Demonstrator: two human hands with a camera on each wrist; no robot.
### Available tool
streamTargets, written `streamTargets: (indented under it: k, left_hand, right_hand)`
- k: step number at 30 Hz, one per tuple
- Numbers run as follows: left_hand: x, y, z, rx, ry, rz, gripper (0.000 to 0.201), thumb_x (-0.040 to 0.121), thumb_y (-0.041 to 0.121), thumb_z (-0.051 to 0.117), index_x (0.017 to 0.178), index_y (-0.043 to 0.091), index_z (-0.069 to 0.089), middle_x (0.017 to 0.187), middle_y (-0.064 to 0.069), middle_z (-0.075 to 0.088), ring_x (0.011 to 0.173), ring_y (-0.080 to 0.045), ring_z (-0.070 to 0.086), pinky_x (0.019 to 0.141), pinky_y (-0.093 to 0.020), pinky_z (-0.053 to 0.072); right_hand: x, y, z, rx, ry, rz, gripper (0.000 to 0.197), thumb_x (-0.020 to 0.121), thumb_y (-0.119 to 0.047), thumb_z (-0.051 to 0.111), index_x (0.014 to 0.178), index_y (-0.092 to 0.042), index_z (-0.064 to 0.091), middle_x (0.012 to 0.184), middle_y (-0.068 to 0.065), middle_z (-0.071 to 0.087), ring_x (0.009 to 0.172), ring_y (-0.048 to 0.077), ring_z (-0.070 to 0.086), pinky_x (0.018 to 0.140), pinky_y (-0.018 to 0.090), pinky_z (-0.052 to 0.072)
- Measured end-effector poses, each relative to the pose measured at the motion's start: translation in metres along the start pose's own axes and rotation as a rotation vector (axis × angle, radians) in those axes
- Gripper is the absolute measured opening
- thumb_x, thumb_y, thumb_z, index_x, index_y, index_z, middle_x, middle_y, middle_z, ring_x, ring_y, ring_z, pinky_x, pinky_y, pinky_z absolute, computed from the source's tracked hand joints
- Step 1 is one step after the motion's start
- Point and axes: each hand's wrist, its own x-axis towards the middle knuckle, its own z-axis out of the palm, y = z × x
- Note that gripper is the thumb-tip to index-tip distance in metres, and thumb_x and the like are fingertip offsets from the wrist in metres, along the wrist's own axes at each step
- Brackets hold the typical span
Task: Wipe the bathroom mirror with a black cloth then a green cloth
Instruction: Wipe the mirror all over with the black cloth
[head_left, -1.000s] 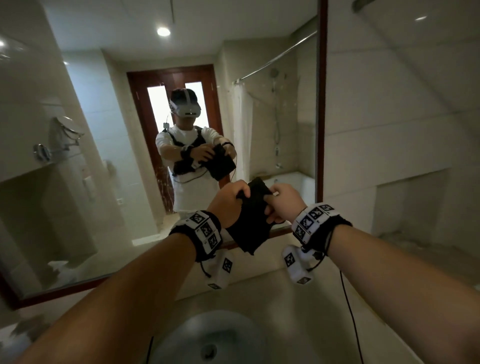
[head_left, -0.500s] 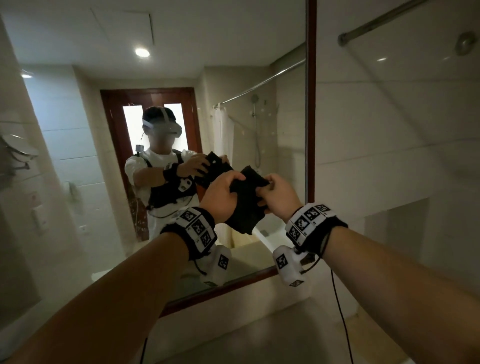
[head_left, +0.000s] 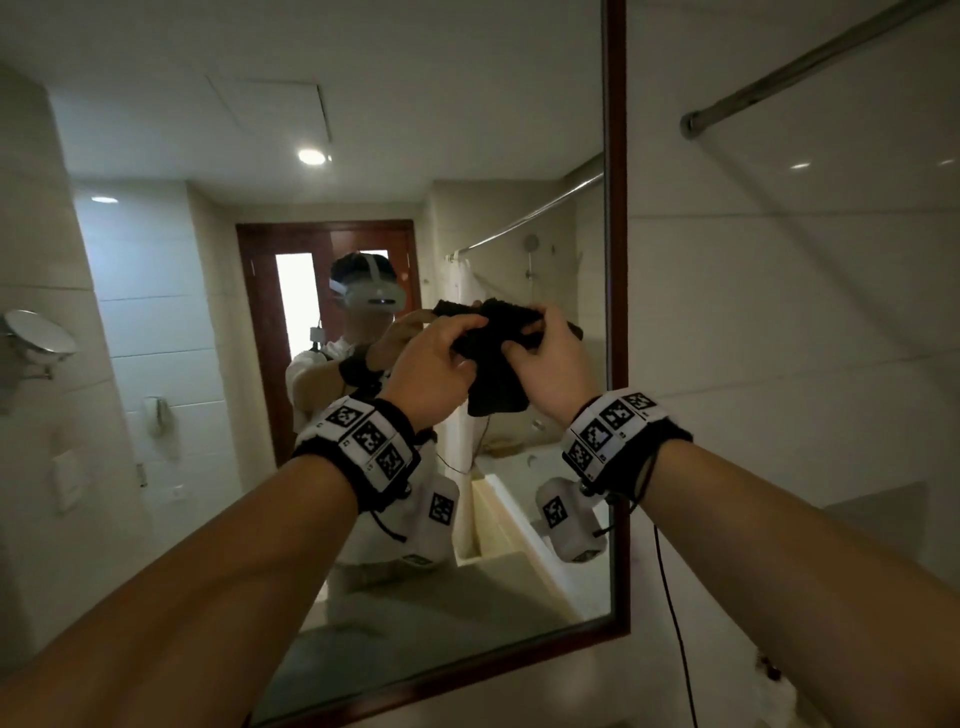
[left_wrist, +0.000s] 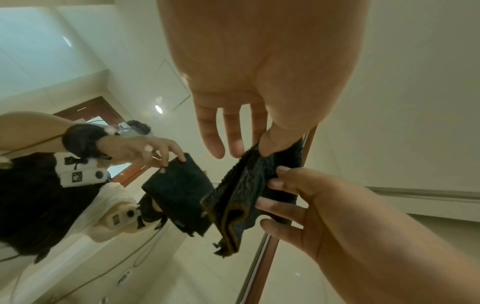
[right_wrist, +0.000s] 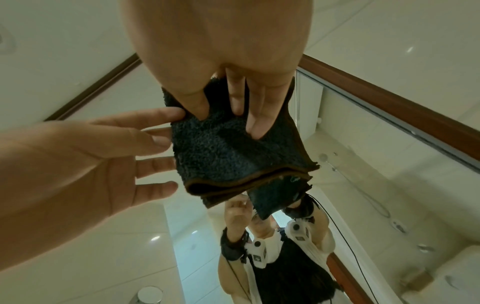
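Two forearms with marker-printed wristbands (head_left: 363, 447) reach up toward a bathroom mirror (head_left: 208, 364). Between them hangs a folded black cloth (head_left: 493, 374) — held in the air just in front of the glass, near its right edge. The left hand (head_left: 431, 369) pinches the cloth's upper corner between thumb and fingertip, the other fingers loose; the right hand (head_left: 550, 364) grips its other side, thumb and fingers curled into the pile. Beyond, the wood-framed mirror reflects the person, a door and a shower rail — tiled wall (head_left: 779, 312) stands to the right.
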Motion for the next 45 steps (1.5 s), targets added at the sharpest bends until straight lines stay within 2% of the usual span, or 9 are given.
streamTargets:
  k: [4,8,13,18,22,27,33,41,45]
  left_hand:
    - [0.033,0.004,0.021,-0.068,0.022,-0.022,0.051,0.089,-0.001,0.062,0.136,0.018,0.055,0.124,0.006,0.055,0.109,-0.011,0.058,0.097,-0.024,0.048]
    - [0.056,-0.005,0.041,-0.049,0.116,-0.054,0.046,0.086,0.006,0.068,0.129,0.022,0.059,0.123,0.001,0.059,0.107,-0.017,0.061,0.097,-0.037,0.052]
    - [0.077,-0.019,0.051,0.024,0.214,-0.046,0.038,0.081,0.014,0.075,0.115,0.029,0.066,0.115,0.005,0.067,0.103,-0.013,0.067,0.087,-0.041,0.059]
    - [0.092,-0.036,0.038,0.212,0.371,-0.180,0.041,0.070,0.050,0.072,0.109,0.046,0.062,0.114,0.012,0.063,0.107,-0.021,0.063,0.086,-0.048,0.057]
    - [0.085,-0.038,0.028,0.440,0.429,-0.202,0.043,0.073,0.048,0.074,0.112,0.043,0.057,0.129,0.005,0.057,0.118,-0.026,0.056,0.091,-0.055,0.051]
    - [0.075,-0.042,0.009,0.496,0.474,-0.227,0.051,0.081,0.043,0.069,0.129,0.032,0.057,0.149,0.000,0.041,0.138,-0.033,0.034,0.109,-0.056,0.033]
    - [0.068,-0.055,-0.016,0.599,0.501,-0.260,0.062,0.069,0.048,0.054,0.129,0.031,0.056,0.152,0.000,0.037,0.139,-0.033,0.030,0.110,-0.056,0.030]
    - [0.064,-0.066,-0.029,0.687,0.463,-0.321,0.070,0.075,0.031,0.079,0.138,0.031,0.049,0.159,-0.002,0.025,0.146,-0.036,0.019,0.111,-0.059,0.023]
    - [0.067,-0.070,-0.027,0.707,0.471,-0.328,0.071,0.073,0.031,0.081,0.136,0.035,0.049,0.158,0.000,0.025,0.145,-0.035,0.020,0.110,-0.060,0.024]
  right_hand:
    - [0.040,0.025,-0.024,0.033,0.019,-0.027,0.046,0.093,-0.022,0.064,0.134,-0.018,0.044,0.118,-0.001,0.061,0.099,0.012,0.059,0.072,0.016,0.048]
    - [0.072,0.052,-0.044,0.068,0.044,-0.034,0.047,0.093,-0.024,0.066,0.134,-0.016,0.045,0.122,0.002,0.061,0.099,0.010,0.056,0.064,0.006,0.036]
    - [0.101,0.077,-0.052,0.097,0.058,-0.076,0.046,0.090,-0.030,0.069,0.129,-0.020,0.045,0.116,-0.001,0.060,0.101,0.016,0.061,0.070,0.016,0.046]
    - [0.127,0.082,-0.050,0.087,0.093,-0.112,0.045,0.090,-0.030,0.069,0.127,-0.024,0.043,0.121,0.000,0.058,0.108,0.021,0.061,0.089,0.038,0.056]
    - [0.134,0.084,-0.041,0.052,0.135,-0.163,0.055,0.089,-0.027,0.068,0.136,-0.023,0.041,0.132,0.006,0.054,0.120,0.024,0.055,0.099,0.046,0.052]
    - [0.145,0.084,-0.034,-0.099,0.190,-0.200,0.069,0.090,-0.021,0.067,0.149,-0.018,0.033,0.143,0.011,0.046,0.131,0.031,0.043,0.108,0.049,0.041]
    - [0.145,0.085,-0.021,-0.040,0.275,-0.126,0.079,0.096,-0.015,0.057,0.158,-0.024,0.010,0.145,0.018,0.042,0.128,0.032,0.047,0.101,0.042,0.046]
    - [0.140,0.084,-0.013,-0.063,0.243,-0.157,0.043,0.096,-0.013,0.049,0.138,-0.009,0.039,0.135,0.018,0.047,0.105,0.023,0.055,0.078,0.027,0.042]
    - [0.146,0.085,-0.015,-0.180,0.229,-0.280,0.041,0.097,-0.008,0.045,0.137,-0.004,0.050,0.145,0.018,0.045,0.127,0.032,0.044,0.107,0.040,0.039]
